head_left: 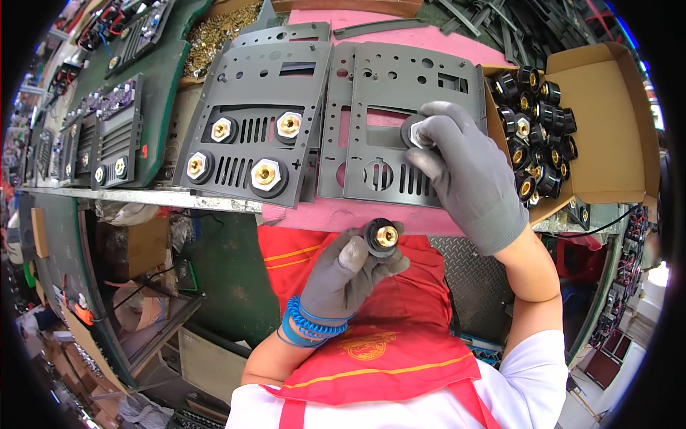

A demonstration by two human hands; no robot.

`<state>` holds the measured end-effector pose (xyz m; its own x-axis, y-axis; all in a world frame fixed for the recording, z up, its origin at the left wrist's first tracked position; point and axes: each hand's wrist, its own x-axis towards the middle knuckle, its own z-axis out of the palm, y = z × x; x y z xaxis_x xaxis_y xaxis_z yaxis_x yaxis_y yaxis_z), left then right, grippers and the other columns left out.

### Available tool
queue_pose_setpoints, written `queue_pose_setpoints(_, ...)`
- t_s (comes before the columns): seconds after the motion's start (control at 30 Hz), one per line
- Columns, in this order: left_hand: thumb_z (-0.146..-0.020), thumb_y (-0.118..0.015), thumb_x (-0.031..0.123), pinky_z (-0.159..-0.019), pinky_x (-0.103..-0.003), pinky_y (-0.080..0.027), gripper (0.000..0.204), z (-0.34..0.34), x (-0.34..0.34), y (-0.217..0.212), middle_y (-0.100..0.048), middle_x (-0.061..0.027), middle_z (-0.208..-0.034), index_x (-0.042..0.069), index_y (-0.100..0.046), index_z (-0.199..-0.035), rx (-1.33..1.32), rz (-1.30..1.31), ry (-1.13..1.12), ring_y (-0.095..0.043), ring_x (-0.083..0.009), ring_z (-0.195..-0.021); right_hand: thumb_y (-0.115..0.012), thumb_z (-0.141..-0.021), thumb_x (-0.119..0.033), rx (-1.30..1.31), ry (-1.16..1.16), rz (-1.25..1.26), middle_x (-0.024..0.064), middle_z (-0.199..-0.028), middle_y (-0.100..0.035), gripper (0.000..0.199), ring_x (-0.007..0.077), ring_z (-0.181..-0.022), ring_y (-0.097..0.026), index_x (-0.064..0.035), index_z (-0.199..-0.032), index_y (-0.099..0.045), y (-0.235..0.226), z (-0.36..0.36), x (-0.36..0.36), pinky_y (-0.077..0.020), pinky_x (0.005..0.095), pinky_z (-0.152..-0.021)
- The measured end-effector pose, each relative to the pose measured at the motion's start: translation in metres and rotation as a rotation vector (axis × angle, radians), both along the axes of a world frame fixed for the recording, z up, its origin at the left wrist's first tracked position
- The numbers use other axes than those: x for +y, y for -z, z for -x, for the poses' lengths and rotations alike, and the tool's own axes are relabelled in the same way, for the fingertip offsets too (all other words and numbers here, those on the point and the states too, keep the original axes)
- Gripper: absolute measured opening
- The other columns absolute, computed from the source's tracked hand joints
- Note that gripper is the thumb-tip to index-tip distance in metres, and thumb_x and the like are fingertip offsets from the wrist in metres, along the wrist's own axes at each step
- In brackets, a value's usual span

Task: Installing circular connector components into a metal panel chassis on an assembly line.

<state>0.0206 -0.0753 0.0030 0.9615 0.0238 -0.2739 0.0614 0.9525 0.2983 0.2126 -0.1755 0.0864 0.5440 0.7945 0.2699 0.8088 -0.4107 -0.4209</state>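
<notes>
A cardboard box (607,132) piled with glossy black, brass-centred fittings (544,146) stands at your two o'clock.
Toward six o'clock, your left hand (344,270) is clamped on a round black fitting (381,237) with a shiny brass middle; toward one, your right hand (468,171) pinches a silver hex nut (419,134) with a black ring (406,131), over a smooth grey panel (393,93) pierced with round holes and slots.

Assembly workshop: punched metal panels (250,91), circuit boards (128,98), carton (604,129) of fittings (547,157) (black, brass-cored).
</notes>
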Motion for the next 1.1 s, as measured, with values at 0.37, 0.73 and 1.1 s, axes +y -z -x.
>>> queue_pose_setpoints(0.37, -0.098, -0.055, 0.036, -0.099, -0.046, -0.049, 0.046, 0.0, 0.004, 0.011, -0.056, -0.0168, -0.129, -0.002, -0.048, -0.124, -0.06, -0.039, 0.008, -0.061, -0.027, -0.113, -0.069, -0.083, 0.0, 0.341, -0.142, -0.104, 0.015, -0.111, -0.058, 0.024, 0.0291, -0.089, -0.06, -0.0003, -0.097, -0.049, -0.011, -0.005, -0.009, -0.0493, 0.032, -0.08)
queue_pose_setpoints(0.73, -0.092, -0.059, 0.05, -0.098, -0.043, -0.052, 0.077, -0.009, 0.003, 0.001, -0.051, -0.0179, -0.135, -0.002, -0.034, -0.143, -0.056, -0.036, 0.12, -0.057, -0.0307, -0.119, -0.073, -0.081, -0.005, 0.294, -0.131, -0.018, 0.0191, -0.116, -0.06, 0.026, 0.0376, -0.09, -0.063, -0.002, -0.098, -0.054, -0.01, 0.02, -0.022, -0.052, 0.036, -0.076)
queue_pose_setpoints(1.1, -0.092, -0.053, 0.06, -0.103, -0.043, -0.046, 0.083, -0.009, 0.01, -0.012, -0.051, -0.0162, -0.136, -0.003, -0.035, -0.143, -0.046, 0.072, 0.14, -0.053, -0.0272, -0.125, -0.075, -0.079, -0.008, 0.322, -0.365, -0.167, 0.0136, -0.098, -0.066, 0.025, 0.0344, -0.099, -0.067, -0.0043, -0.098, -0.059, -0.005, 0.004, -0.019, -0.0535, 0.0384, -0.078)
